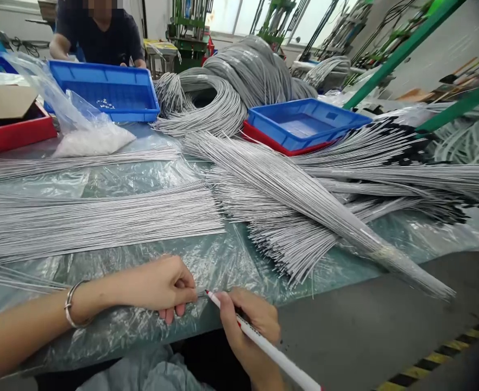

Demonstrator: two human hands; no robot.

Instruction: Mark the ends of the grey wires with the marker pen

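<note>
A slim white marker pen with a red tip is grasped by the fingers of the right hand, its tip held at a thin grey wire pinched by the left hand over the plastic-covered green counter.

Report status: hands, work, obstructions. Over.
Left hand pinching thin wire; right hand gripping red-tipped marker. Marker tip at the wire, contact unclear. Grey wire bundle lies beyond, apart from both hands.
</note>
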